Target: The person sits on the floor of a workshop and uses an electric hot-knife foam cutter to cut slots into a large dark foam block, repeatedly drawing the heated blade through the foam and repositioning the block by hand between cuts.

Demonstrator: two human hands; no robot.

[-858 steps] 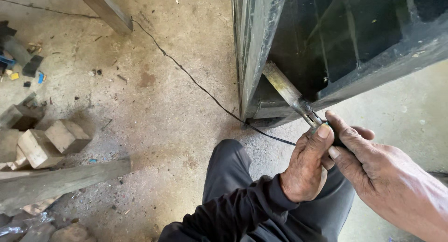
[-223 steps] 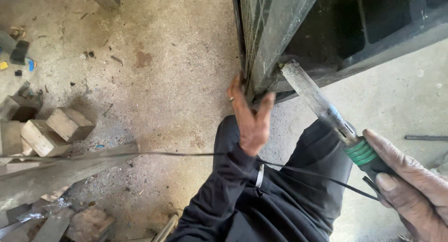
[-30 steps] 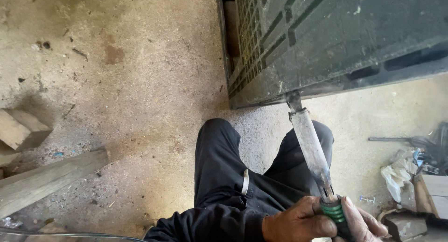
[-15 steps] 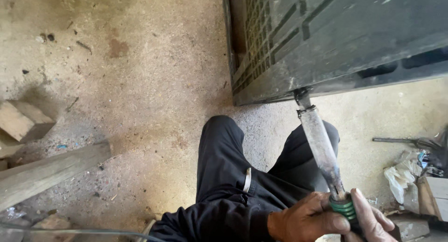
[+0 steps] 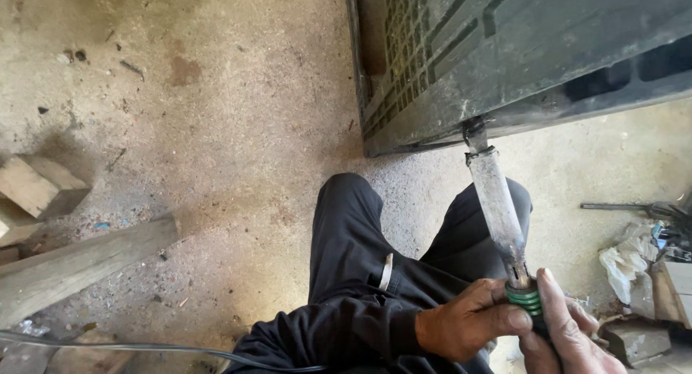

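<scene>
The right hand [image 5: 569,338] is cut off by the bottom edge.

My left hand [image 5: 472,320] and right hand [image 5: 569,338] sit together low beside my bent knees, both grips closed, left sleeve dark to the wrist.

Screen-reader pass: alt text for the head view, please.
Both hands, left hand and right hand, grip the green-collared handle of a long metal tool whose tip meets the lower edge of a dark metal gate. The person crouches on a concrete floor; wooden blocks lie at left.

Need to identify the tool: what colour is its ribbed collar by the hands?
Green, on the collar; head view.
</scene>
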